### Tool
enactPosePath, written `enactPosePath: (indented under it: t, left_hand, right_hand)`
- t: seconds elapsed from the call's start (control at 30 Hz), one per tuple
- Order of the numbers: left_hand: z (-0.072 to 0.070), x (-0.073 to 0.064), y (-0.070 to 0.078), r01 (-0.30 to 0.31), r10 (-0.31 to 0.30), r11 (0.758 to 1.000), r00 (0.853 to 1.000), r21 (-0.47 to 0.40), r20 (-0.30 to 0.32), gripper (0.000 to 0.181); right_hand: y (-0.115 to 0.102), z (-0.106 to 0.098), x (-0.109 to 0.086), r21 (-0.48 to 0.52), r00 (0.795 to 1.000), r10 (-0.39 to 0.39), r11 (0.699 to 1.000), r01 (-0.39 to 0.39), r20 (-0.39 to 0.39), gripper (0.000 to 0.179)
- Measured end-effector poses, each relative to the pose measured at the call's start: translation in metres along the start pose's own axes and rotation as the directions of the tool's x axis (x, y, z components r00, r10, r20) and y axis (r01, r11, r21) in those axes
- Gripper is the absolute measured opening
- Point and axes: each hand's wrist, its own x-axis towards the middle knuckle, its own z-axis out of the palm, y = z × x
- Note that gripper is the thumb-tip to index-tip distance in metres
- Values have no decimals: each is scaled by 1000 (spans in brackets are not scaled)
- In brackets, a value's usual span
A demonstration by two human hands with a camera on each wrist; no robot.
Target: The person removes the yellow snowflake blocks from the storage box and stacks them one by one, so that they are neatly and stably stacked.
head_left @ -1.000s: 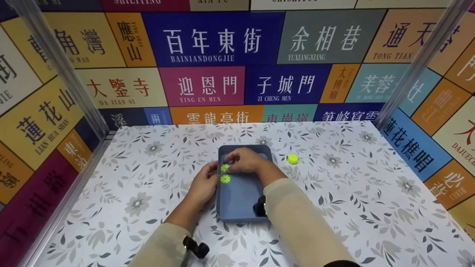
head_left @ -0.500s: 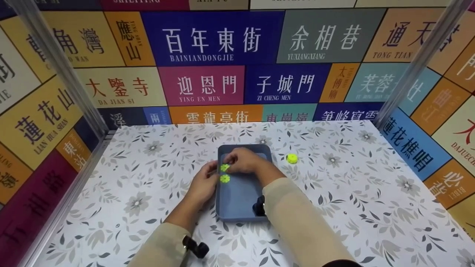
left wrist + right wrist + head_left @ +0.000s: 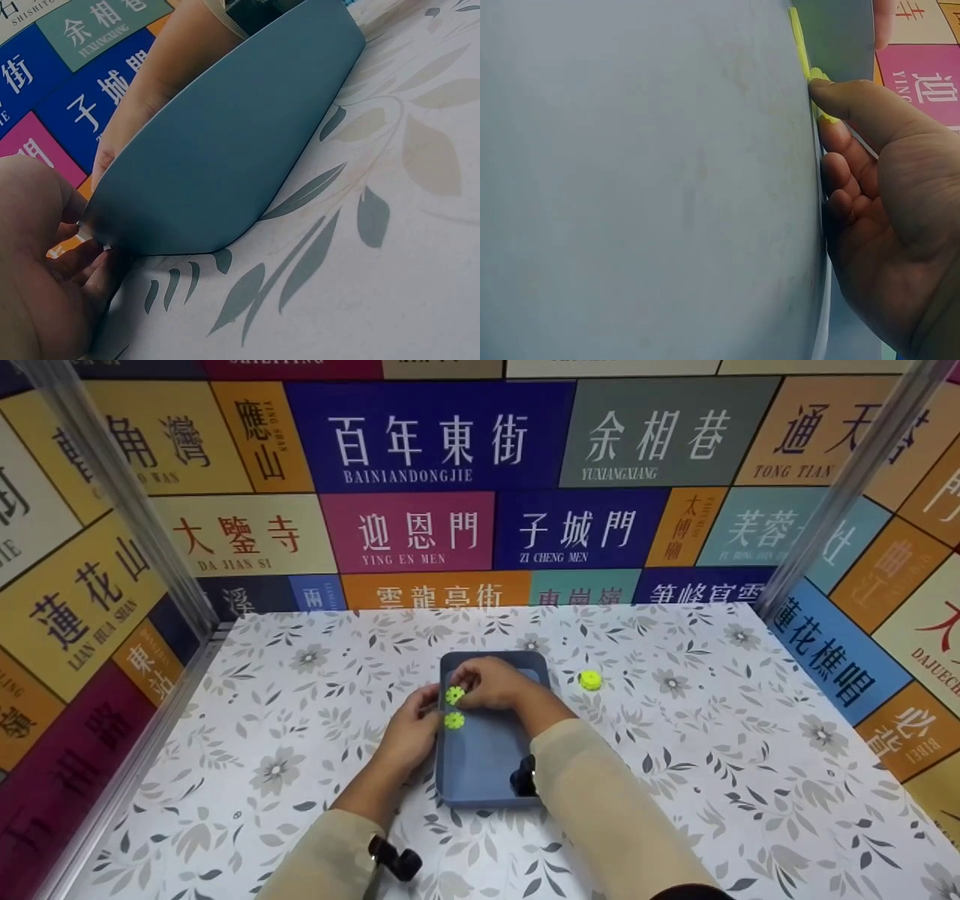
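My right hand (image 3: 491,682) reaches inside the blue-grey tray (image 3: 487,769) and pinches a notched yellow-green disc (image 3: 454,695) between thumb and fingers. In the right wrist view, the thumb lies over this pinched disc (image 3: 821,75), close to the tray's wall. A second notched disc (image 3: 454,721) lies flat on the tray floor along the left side, nearer the front. Outside the tray, my left hand (image 3: 415,727) touches the left wall with extended fingers. The left wrist view shows the fingertips (image 3: 94,259) at the end of that outer wall.
A small yellow stack of discs (image 3: 590,680) stands on the table to the right of the tray. The white tabletop (image 3: 330,855) has a grey leaf and flower print. Panels with printed characters (image 3: 420,532) rise behind and at both sides, with clear corner posts.
The disc in my right hand has shifted slightly toward the back of the tray and turned a little. My left hand stays beside the tray wall.
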Motion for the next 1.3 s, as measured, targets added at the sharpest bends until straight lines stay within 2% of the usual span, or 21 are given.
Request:
enactPosePath:
  t: [0.2, 0.63, 0.77, 0.93, 1.07, 1.3]
  left_hand:
    - [-1, 1, 0, 10, -10, 1000, 1000, 3, 7, 53]
    - [-2, 0, 0, 12, -12, 1000, 1000, 13, 4, 51]
    - [0, 0, -1, -9, 9, 1000, 1000, 4, 2, 52]
    - [0, 1, 0, 12, -12, 1000, 1000, -1, -5, 51]
    - [-1, 1, 0, 2, -2, 1000, 1000, 7, -3, 50]
    - [-1, 0, -2, -21, 21, 1000, 1000, 18, -10, 51]
  right_hand:
    - [-1, 0, 0, -19, 1000, 12, 1000, -11, 18, 39]
    - [-2, 0, 1, -119, 1000, 6, 993, -6, 3, 31]
    - [-1, -2, -2, -90, 1000, 4, 996, -6, -19, 29]
    - [-2, -5, -1, -22, 998, -19, 1000, 18, -53, 28]
    - [-5, -8, 1, 35, 994, -32, 999, 35, -101, 30]
    - [-19, -19, 2, 119, 980, 7, 993, 17, -199, 34]
